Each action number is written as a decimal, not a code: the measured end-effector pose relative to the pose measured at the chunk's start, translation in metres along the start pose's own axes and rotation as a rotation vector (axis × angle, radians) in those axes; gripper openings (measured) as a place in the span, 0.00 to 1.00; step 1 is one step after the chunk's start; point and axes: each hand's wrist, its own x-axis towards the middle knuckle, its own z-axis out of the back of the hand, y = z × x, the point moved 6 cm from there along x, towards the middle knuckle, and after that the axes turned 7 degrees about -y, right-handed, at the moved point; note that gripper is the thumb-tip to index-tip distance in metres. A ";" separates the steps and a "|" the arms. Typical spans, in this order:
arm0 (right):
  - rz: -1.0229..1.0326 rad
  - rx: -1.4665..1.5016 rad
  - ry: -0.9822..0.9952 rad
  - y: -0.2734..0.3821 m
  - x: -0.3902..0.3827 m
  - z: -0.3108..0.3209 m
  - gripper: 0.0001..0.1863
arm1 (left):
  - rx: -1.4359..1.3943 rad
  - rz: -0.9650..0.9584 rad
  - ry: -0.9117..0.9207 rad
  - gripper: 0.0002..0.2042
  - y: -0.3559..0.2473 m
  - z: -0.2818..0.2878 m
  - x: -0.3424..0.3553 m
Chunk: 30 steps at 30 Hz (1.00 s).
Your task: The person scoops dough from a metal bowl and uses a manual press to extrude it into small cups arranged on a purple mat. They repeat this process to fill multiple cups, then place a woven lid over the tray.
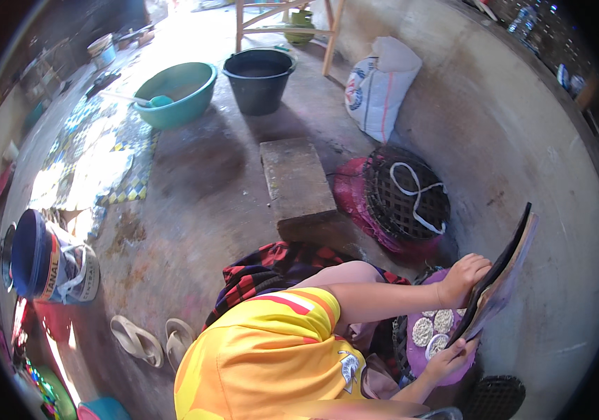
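1. Concrete floor (187,224), worn and stained, sunlit at the upper left; plastered wall (530,154), grey-brown, along the right.
2. Plaited mat (130,185), checked in yellow and blue, on the floor at left.
3. Teal basin (180,117), plastic, round, with a dipper (161,101) in it; black bucket (259,92) just beside.
4. White woven sack (376,98), upright near the wall.
5. Low slab bench (296,175), rectangular; black lattice basket (401,192) near its end.
6. Yellow-and-orange shirt (264,360), worn by the person; red-and-black plaid cloth (271,260) about the legs.
7. Purple tray (415,359), low, close to the wall, partly covered from view by the item below.
8. Flat panel (501,276), black on one side, tan on the other, seen nearly edge-on; raised at a slant over the tray. Contact at its lower edge: cannot tell.
9. Left hand (464,276), fingers curled, grasping the panel partway along; right hand (448,362), grasping its lower end. Step in hand, by judgement: tilting or positioning the panel above the tray. Next move calls for a steady two-handed hold, the lower edge kept off the discs.
10. Pale discs (443,320), round, textured like coiled strands; several on the tray, some perhaps hidden behind the panel.
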 end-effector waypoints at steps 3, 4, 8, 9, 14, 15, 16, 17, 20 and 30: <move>-0.054 0.227 0.149 -0.012 0.011 0.018 0.46 | -0.165 0.100 0.386 0.21 -0.003 -0.013 0.003; -0.022 0.161 0.148 -0.016 0.020 0.031 0.52 | -0.234 0.116 0.527 0.21 -0.008 -0.017 -0.002; 0.034 -0.030 0.213 -0.025 0.025 0.060 0.54 | -0.450 -0.003 0.851 0.19 -0.045 -0.018 -0.016; 0.089 -0.082 0.253 -0.021 0.017 0.060 0.50 | -0.452 -0.068 0.846 0.19 -0.055 -0.016 -0.015; 0.077 -0.015 0.258 -0.001 -0.009 0.097 0.37 | -0.600 -0.006 1.300 0.16 -0.088 -0.021 -0.028; 0.059 -0.012 0.261 0.002 -0.013 0.102 0.35 | -0.682 0.055 1.439 0.15 -0.091 -0.022 -0.033; 0.046 0.011 0.253 0.005 -0.017 0.108 0.35 | -0.805 0.207 1.512 0.14 -0.093 -0.022 -0.035; -0.003 0.035 0.254 0.005 -0.021 0.111 0.34 | -1.011 0.267 1.440 0.14 -0.097 -0.018 -0.029; -0.164 0.018 0.169 -0.011 -0.033 0.126 0.34 | -0.860 0.523 1.424 0.14 -0.085 -0.025 -0.044; -1.257 1.396 0.131 -0.078 -0.127 0.099 0.34 | -1.112 1.352 0.735 0.21 -0.040 -0.105 -0.126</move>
